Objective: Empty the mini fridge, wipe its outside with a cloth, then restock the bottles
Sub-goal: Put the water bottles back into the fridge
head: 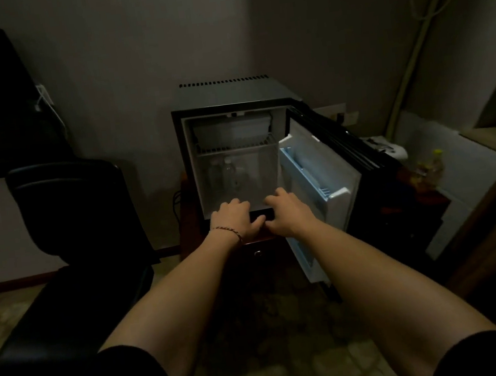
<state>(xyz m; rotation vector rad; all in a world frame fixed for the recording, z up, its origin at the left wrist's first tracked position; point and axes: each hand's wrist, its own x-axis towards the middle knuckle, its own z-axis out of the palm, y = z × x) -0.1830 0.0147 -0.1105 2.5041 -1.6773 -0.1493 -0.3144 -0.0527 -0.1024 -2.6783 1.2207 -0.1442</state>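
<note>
You're at the emptying step — the mini fridge (pixel 230 96) stands open, two bottles (pixel 228 173) inside below its shelf. Your left hand (pixel 234 222) and right hand (pixel 287 214), fingers relaxed and empty, rest at its sill — reach deeper next.
</note>
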